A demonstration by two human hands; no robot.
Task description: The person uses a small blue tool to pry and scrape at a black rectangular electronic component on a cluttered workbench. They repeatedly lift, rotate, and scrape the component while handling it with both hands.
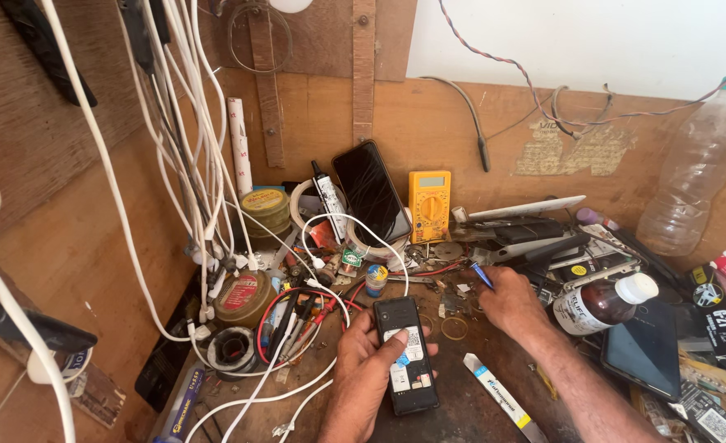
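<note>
Black and opened at the back, a small phone (405,353) lies at 6 o'clock on the crowded desk (469,402), pinned by the left hand (363,373), whose grip is narrow, thumb laid on the labelled inside. At 3 o'clock of it, the right hand (506,299) is closed on a blue-tipped tool (482,275). A slip of that tip could be judged likely to scratch the exposed inside. White cables (297,353) trail at 9 o'clock and could be snagged, dragging the phone aside.
</note>
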